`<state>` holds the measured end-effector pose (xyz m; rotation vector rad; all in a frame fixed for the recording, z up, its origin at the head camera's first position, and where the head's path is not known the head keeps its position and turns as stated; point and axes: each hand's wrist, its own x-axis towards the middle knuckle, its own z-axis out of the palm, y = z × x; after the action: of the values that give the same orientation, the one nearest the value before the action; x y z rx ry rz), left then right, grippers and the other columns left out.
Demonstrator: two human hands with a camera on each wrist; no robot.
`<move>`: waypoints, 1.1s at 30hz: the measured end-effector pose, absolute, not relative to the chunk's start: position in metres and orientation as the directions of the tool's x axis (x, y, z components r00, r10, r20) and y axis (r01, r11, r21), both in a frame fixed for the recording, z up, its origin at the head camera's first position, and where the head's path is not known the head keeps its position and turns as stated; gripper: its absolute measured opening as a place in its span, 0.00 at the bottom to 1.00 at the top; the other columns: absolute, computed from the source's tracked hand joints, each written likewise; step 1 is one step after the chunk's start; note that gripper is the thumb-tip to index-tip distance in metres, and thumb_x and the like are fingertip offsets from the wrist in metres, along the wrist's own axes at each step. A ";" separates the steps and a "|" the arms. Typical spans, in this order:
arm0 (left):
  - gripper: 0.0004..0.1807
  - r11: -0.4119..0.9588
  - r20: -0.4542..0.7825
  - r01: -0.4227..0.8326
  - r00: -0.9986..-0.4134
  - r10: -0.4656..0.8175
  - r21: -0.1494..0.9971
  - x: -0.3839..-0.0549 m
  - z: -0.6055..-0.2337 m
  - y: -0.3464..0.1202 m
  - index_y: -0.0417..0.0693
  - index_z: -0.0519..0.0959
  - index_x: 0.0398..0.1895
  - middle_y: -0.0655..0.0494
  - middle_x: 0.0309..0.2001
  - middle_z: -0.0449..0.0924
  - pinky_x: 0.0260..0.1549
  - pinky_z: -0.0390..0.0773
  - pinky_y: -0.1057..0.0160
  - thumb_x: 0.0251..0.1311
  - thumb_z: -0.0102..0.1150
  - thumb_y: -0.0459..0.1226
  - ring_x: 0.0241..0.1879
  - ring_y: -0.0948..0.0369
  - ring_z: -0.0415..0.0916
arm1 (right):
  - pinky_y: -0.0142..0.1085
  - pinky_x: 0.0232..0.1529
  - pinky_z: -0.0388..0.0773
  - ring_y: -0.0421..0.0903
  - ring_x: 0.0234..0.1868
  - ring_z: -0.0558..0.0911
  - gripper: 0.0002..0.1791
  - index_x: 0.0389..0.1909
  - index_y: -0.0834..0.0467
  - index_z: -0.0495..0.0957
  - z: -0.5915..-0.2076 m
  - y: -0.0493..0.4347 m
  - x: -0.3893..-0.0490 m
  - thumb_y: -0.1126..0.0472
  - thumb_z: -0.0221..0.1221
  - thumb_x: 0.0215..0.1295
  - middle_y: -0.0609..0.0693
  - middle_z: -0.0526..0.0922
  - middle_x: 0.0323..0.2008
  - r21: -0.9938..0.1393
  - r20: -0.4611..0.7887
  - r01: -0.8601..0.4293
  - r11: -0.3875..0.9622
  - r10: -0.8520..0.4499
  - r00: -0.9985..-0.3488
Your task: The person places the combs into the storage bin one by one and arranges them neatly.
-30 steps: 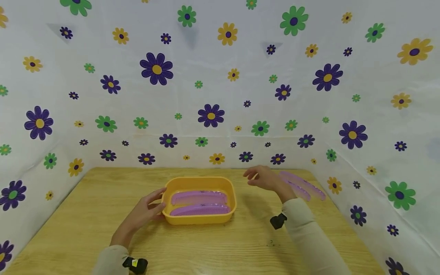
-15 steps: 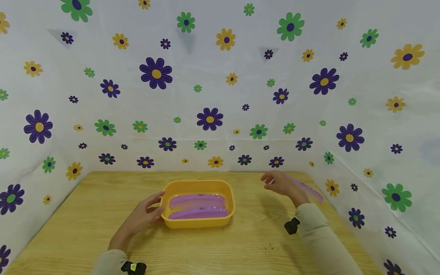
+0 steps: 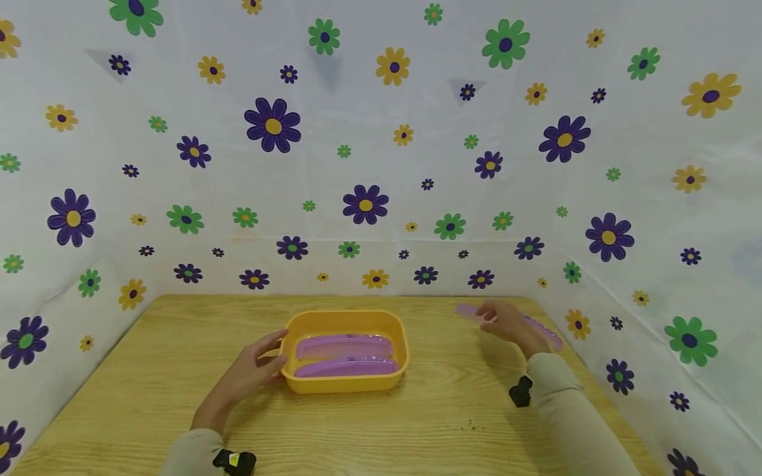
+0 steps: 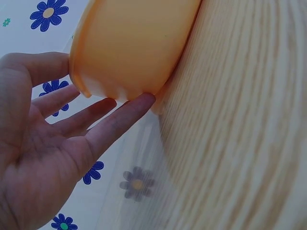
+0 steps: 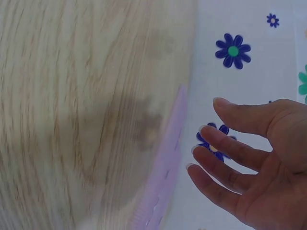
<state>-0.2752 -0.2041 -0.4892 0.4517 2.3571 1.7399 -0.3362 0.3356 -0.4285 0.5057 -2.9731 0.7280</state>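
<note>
A yellow tray stands mid-table with two purple combs lying in it, the front comb and the back comb. My left hand touches the tray's left end. In the left wrist view its thumb meets the rim and its extended fingers rest against the wall. Towards the table's back right, my right hand hovers with loosely bent fingers over purple comb pieces on the wood. The hand hides their middle. One such comb shows in the right wrist view, apart from the fingertips.
The wooden table has small dark specks at its front right. A flower-printed white sheet rises along its back and both sides.
My right hand has moved right, from beside the tray to above the combs on the table, covering more of them. My left hand stays at the tray.
</note>
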 end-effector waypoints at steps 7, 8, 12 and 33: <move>0.35 0.275 0.042 0.143 -0.939 0.341 0.951 -0.277 -0.488 -0.204 0.40 0.54 0.81 0.25 0.76 0.55 0.50 0.89 0.53 0.77 0.53 0.37 0.69 0.30 0.69 | 0.62 0.54 0.82 0.70 0.49 0.83 0.18 0.52 0.72 0.79 -0.435 0.357 -0.342 0.67 0.64 0.63 0.74 0.84 0.47 -0.383 0.070 -0.259 0.887 -0.251 -0.965; 0.35 0.272 0.046 0.146 -0.938 0.343 0.951 -0.277 -0.488 -0.204 0.40 0.54 0.81 0.25 0.76 0.55 0.50 0.89 0.53 0.77 0.53 0.37 0.69 0.30 0.69 | 0.62 0.55 0.81 0.71 0.51 0.82 0.18 0.52 0.72 0.79 -0.436 0.360 -0.343 0.67 0.63 0.63 0.74 0.83 0.48 -0.393 0.059 -0.237 0.889 -0.233 -0.971; 0.35 0.273 0.051 0.153 -0.936 0.349 0.950 -0.277 -0.489 -0.204 0.39 0.54 0.81 0.24 0.75 0.56 0.49 0.89 0.54 0.77 0.53 0.37 0.69 0.30 0.69 | 0.63 0.57 0.79 0.71 0.53 0.80 0.18 0.53 0.72 0.79 -0.441 0.369 -0.344 0.68 0.62 0.63 0.74 0.82 0.50 -0.421 0.052 -0.180 0.889 -0.175 -0.983; 0.35 0.270 0.042 0.142 -0.938 0.345 0.952 -0.277 -0.490 -0.204 0.39 0.54 0.81 0.25 0.76 0.56 0.50 0.89 0.54 0.76 0.54 0.36 0.68 0.31 0.70 | 0.64 0.61 0.77 0.74 0.60 0.78 0.23 0.62 0.73 0.74 -0.458 0.389 -0.338 0.67 0.56 0.68 0.76 0.78 0.59 -0.350 0.006 -0.040 0.936 -0.040 -0.999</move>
<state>-0.2774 -0.2036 -0.4902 0.4581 2.3600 1.7407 -0.3375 0.3890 -0.4582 0.0637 -3.0919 0.5593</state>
